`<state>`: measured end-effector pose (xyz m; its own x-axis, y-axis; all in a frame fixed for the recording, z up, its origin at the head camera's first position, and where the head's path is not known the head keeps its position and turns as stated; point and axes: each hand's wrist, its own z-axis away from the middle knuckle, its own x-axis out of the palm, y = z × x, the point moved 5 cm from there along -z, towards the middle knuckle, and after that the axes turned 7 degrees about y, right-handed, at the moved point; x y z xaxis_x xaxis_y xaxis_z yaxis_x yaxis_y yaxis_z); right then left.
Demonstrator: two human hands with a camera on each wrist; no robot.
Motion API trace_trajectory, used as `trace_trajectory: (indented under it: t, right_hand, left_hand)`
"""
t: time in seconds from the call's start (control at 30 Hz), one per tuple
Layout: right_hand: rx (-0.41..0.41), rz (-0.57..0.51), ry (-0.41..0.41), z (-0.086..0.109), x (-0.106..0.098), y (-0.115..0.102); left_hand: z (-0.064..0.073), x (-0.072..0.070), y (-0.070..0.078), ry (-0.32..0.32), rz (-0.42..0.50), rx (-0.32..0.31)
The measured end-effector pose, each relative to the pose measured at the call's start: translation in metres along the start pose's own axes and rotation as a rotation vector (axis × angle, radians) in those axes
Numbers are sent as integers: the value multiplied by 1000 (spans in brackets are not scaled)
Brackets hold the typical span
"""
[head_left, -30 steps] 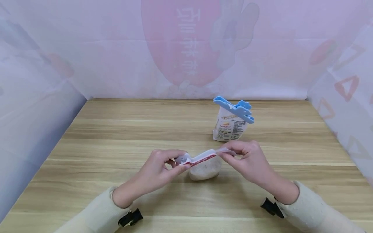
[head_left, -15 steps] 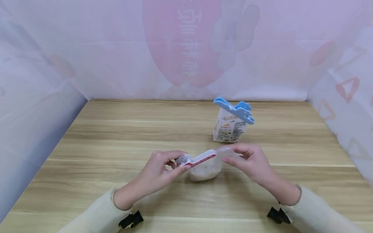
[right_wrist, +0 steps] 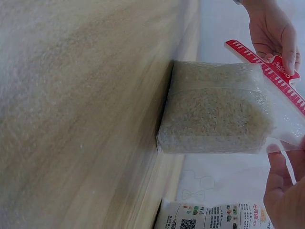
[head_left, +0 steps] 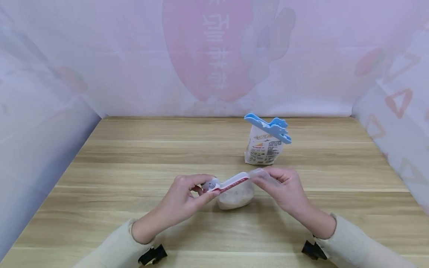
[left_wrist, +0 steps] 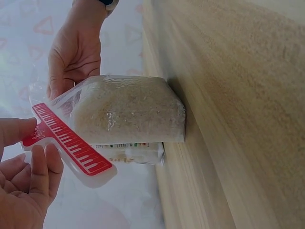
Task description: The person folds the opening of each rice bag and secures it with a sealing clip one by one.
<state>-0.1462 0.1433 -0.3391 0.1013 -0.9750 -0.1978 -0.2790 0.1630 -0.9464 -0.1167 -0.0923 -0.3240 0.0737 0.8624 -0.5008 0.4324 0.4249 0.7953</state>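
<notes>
A clear plastic bag of rice (head_left: 236, 198) stands on the wooden table between the two hands. My left hand (head_left: 187, 195) pinches the handle end of a red and white bag clip (left_wrist: 71, 138) printed with a piano-key pattern. The clip lies slantwise across the bag's upper part, as both wrist views show. With thumb and fingers, my right hand (head_left: 285, 188) pinches the loose plastic film (head_left: 263, 175) at the bag's top, just right of the clip's far end. In the right wrist view the rice (right_wrist: 214, 109) fills the lower part of the bag.
Behind the rice bag stands a small white printed packet (head_left: 263, 149), its top held by a blue clip (head_left: 269, 128). The wooden table (head_left: 134, 156) ends at a pale printed cloth backdrop (head_left: 134, 82), with cloth walls on both sides.
The right fingers shifted on the film, easing outward half a second ago and now pinching it closer to the clip. The left hand and clip stay nearly in place.
</notes>
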Motion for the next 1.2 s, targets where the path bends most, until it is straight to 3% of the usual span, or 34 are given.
trace_trajectory:
  t: [0.23,0.53,0.77,1.0,1.2]
  right_hand:
    - [-19,56,23,1,1,-1]
    - [-26,30,62,3,2,1]
    - [10,1,40,5,6,2]
    - [-100,5,68,8,8,-5]
    - [-53,-80,86,6,10,-5]
  left_hand:
    - [-2,1,1,20,4,42]
    - [-5,1,4,22,-12,63]
    - [-4,0,4,13,-27,47]
    - [-3,1,4,30,-40,39]
    - [-3,0,3,36,-21,17]
